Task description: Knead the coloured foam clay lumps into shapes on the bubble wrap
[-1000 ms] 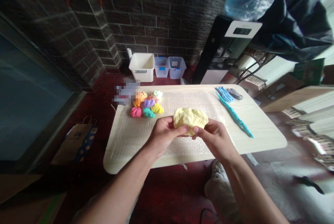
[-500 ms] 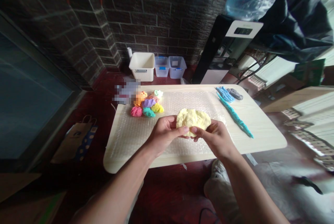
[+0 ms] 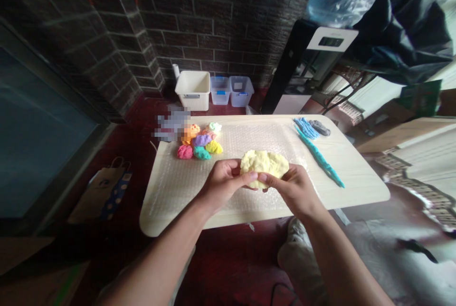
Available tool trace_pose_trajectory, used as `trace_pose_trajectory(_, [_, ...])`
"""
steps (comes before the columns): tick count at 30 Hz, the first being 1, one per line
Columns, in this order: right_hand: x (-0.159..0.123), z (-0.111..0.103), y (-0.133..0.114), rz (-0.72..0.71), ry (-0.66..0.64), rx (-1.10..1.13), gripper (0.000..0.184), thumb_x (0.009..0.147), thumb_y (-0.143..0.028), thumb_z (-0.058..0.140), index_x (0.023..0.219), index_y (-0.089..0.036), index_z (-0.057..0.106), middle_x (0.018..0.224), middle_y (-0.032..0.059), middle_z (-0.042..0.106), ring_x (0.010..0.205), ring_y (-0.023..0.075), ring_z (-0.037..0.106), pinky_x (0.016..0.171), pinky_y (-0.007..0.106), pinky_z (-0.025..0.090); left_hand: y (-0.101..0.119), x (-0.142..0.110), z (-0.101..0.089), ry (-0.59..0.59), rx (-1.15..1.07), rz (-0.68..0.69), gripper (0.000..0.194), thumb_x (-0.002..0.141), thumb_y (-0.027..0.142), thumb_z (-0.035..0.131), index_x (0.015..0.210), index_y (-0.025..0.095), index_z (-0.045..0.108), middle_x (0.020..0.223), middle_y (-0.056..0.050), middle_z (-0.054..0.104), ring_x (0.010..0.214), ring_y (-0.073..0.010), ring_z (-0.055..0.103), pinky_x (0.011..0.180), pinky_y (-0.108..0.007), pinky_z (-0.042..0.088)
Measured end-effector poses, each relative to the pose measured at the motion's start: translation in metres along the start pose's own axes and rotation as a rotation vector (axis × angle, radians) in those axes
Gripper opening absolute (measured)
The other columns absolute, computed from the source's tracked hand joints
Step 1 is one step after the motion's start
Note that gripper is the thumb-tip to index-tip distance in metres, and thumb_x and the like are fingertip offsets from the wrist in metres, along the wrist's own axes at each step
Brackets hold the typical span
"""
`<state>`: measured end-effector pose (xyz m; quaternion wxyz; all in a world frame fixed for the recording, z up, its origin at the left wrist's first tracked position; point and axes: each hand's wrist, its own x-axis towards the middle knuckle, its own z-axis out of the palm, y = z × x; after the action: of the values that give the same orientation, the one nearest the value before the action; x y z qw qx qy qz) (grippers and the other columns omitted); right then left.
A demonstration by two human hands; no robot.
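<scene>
A flattened, lumpy slab of pale yellow modelling clay [image 3: 264,163] is held above the table between both hands. My left hand [image 3: 228,177] grips its left edge, the thumb pressed on the lower front. On the other side my right hand [image 3: 292,183] grips the right edge, its thumb close beside the left one. Most of the other fingers are hidden behind the clay. Beneath lies a sheet of bubble wrap [image 3: 199,187] spread on the pale wooden table [image 3: 359,177].
Clay lumps in several colours, among them a purple lump [image 3: 202,140], sit at the table's back left. Toward the right lie a long teal clay roll [image 3: 320,156], blue clay strands [image 3: 307,129] and a grey lump [image 3: 319,128]. Bins [image 3: 193,90] and a water dispenser [image 3: 295,68] stand behind.
Both hands keep their hold on the pale yellow clay, which looks slightly wider at its right edge. The whole view has shifted a little; the things on the table stay put.
</scene>
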<state>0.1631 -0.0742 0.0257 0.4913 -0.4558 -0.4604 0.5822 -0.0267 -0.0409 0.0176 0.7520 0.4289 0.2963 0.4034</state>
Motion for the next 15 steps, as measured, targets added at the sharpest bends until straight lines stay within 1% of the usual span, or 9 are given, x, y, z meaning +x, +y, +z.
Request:
trace_pose_trajectory(3, [-0.0008, -0.0009, -0.0005, 0.005, -0.041, 0.035, 0.026, 0.079, -0.035, 0.095, 0.099, -0.020, 0.087, 0.088, 0.0066, 0.082, 0.077, 0.0183, 0.071, 0.068, 0.028, 0.060, -0.0004, 0.0002, 0.0005, 0.038, -0.010, 0.016, 0.036, 0.075, 0.037, 0.095, 0.097, 0.011, 0.083, 0.088, -0.010, 0.082, 0.072, -0.0187, 0.076, 0.070, -0.029, 0.062])
trace_pose_trajectory(5, [-0.0011, -0.0025, 0.0003, 0.001, -0.061, 0.050, 0.022, 0.084, -0.035, 0.091, 0.100, -0.020, 0.087, 0.090, 0.0069, 0.082, 0.080, 0.0184, 0.071, 0.070, 0.029, 0.060, -0.0007, 0.0007, 0.0010, 0.073, -0.027, 0.031, 0.035, 0.074, 0.037, 0.095, 0.093, 0.011, 0.083, 0.086, -0.010, 0.082, 0.069, -0.0179, 0.074, 0.067, -0.028, 0.061])
trace_pose_trajectory(7, [-0.0010, -0.0047, 0.0019, -0.013, -0.059, 0.039, 0.017, 0.086, -0.034, 0.089, 0.095, -0.019, 0.087, 0.089, 0.0069, 0.081, 0.079, 0.0179, 0.070, 0.071, 0.029, 0.060, -0.0007, 0.0011, 0.0007, 0.086, -0.038, 0.028, 0.035, 0.074, 0.037, 0.095, 0.092, 0.010, 0.083, 0.087, -0.011, 0.081, 0.073, -0.0181, 0.074, 0.068, -0.028, 0.061])
trace_pose_trajectory(9, [-0.0009, -0.0061, 0.0028, -0.019, -0.052, 0.023, 0.015, 0.086, -0.032, 0.090, 0.088, -0.018, 0.086, 0.086, 0.0069, 0.081, 0.076, 0.0168, 0.069, 0.069, 0.028, 0.060, -0.0004, 0.0012, -0.0003, 0.070, -0.036, 0.005, 0.036, 0.075, 0.037, 0.095, 0.095, 0.010, 0.083, 0.091, -0.011, 0.081, 0.076, -0.0185, 0.074, 0.071, -0.029, 0.062])
trace_pose_trajectory(12, [-0.0012, -0.0050, 0.0011, 0.010, -0.041, 0.043, 0.018, 0.084, -0.034, 0.091, 0.087, -0.017, 0.086, 0.086, 0.0074, 0.080, 0.073, 0.0167, 0.069, 0.067, 0.027, 0.060, -0.0007, 0.0011, -0.0015, 0.032, -0.045, -0.010, 0.036, 0.079, 0.040, 0.092, 0.100, 0.012, 0.082, 0.096, -0.011, 0.080, 0.082, -0.0191, 0.073, 0.076, -0.031, 0.061])
trace_pose_trajectory(15, [-0.0017, -0.0020, -0.0027, 0.045, -0.038, 0.106, 0.025, 0.086, -0.043, 0.089, 0.091, -0.018, 0.087, 0.085, 0.0076, 0.079, 0.073, 0.0172, 0.069, 0.065, 0.028, 0.061, -0.0019, 0.0015, -0.0011, 0.061, -0.058, 0.018, 0.037, 0.079, 0.042, 0.092, 0.096, 0.012, 0.081, 0.092, -0.010, 0.079, 0.080, -0.0177, 0.072, 0.075, -0.029, 0.058])
